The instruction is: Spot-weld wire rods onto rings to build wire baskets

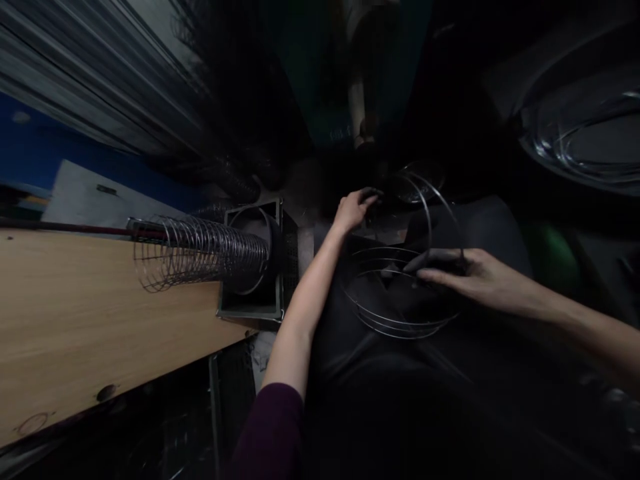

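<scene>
My right hand [465, 270], with dark coverings on its fingertips, pinches thin metal wire rings [427, 203] that arch up and away from it. Under that hand, several more wire rings [400, 330] rest loosely stacked over my dark-clothed lap. My left hand [351, 210] reaches forward at the end of a stretched arm, near the dark machine. Its fingers, also dark-tipped, are bent together; whatever lies between them is lost in shadow.
On the left, a long row of wire rings [200, 250] hangs on a rod, running into a dark crate [253, 310]. Beside it is a wooden board [125, 300]. A green machine part [345, 87] stands ahead. Coiled shiny wire [575, 157] lies at the upper right.
</scene>
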### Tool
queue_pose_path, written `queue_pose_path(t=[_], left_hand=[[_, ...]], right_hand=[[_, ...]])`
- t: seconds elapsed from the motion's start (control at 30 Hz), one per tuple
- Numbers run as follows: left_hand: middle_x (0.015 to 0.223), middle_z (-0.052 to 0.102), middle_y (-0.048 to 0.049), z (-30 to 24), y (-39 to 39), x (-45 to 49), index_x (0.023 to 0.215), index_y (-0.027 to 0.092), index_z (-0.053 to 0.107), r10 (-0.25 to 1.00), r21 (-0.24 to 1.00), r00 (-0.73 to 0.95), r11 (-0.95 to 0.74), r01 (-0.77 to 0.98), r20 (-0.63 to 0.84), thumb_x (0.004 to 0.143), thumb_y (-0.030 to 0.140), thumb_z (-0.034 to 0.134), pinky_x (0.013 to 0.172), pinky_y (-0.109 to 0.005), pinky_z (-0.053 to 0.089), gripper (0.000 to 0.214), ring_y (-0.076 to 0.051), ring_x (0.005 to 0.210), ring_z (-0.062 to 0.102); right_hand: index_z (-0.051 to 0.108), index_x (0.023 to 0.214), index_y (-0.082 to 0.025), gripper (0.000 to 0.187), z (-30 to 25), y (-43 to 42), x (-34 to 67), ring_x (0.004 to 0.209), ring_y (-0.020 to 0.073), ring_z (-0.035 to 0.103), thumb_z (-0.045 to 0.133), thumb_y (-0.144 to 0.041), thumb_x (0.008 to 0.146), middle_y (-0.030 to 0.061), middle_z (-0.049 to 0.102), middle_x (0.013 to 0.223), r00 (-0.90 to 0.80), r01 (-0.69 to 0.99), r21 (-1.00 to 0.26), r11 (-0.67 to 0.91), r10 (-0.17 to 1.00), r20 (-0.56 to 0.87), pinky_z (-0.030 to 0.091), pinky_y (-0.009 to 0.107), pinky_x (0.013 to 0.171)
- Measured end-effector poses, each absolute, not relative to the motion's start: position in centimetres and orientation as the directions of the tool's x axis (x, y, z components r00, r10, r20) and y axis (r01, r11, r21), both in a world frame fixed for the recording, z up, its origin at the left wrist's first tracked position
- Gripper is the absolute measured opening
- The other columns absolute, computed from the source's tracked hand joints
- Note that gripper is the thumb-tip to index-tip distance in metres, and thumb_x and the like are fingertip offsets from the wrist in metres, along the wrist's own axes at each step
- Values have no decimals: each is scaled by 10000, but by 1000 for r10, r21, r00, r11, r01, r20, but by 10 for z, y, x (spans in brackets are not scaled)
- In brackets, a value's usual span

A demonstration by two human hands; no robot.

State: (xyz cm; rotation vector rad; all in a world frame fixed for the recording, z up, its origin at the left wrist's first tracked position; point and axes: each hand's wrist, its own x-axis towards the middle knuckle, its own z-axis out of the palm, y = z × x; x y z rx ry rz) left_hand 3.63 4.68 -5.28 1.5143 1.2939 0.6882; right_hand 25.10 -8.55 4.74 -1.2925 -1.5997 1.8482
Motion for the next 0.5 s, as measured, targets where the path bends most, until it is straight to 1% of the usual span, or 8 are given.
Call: queue_pose_path(t=[0.1,0.17,0.23,0.3,0.4,0.43,0.5], left_hand=[[1108,703,-85,-47,47,22,1100,153,670,878,965,435,98,243,-199,905,290,535,1018,-361,415,274,-212,1090,632],[1105,703,-85,-44,50,17,1116,150,664,849,971,491,93,222,-193,909,306,529,1012,-356,420,292,-208,1081,633],[1117,699,-70,-40,55,19,1107,157,671,848,960,497,45,275,-182,908,286,526,1020,-341,415,277,-203,1096,623],[1132,693,-48,-39,62,27,1097,177,678,862,934,482,-25,355,-160,902,255,524,1039,-332,400,261,-201,1127,605],[1128,693,-43,-44,71,40,1069,186,691,887,880,447,-114,461,-119,873,213,548,1075,-355,364,244,-223,1164,582],[1123,693,-54,-47,74,43,1061,175,693,892,869,436,-121,480,-117,862,191,554,1076,-362,360,243,-231,1158,585],[1108,692,-84,-56,78,46,1067,136,682,899,867,412,-80,491,-150,856,144,535,1053,-363,384,257,-233,1105,615]], right_hand=[[720,890,-175,416,47,-92,257,859,222,651,657,-566,762,85,690,911,-485,291,-910,-294,775,-406,540,347,823],[723,844,-190,407,49,-94,258,810,216,653,653,-580,752,83,690,867,-473,286,-911,-297,783,-404,548,352,802],[722,822,-198,410,51,-94,258,785,215,652,651,-594,742,82,690,845,-461,288,-918,-271,801,-381,549,363,798],[719,841,-200,409,52,-93,255,810,218,651,639,-592,757,81,691,868,-439,293,-929,-228,831,-343,545,366,808],[706,850,-191,411,50,-87,248,846,217,647,631,-588,776,71,685,878,-420,284,-944,-166,864,-278,533,367,835],[699,840,-188,424,49,-85,246,844,216,646,638,-601,767,66,682,866,-421,271,-949,-160,867,-267,531,371,835],[685,820,-184,466,47,-82,241,835,218,645,660,-640,726,58,676,838,-415,239,-955,-174,871,-263,531,378,824]])
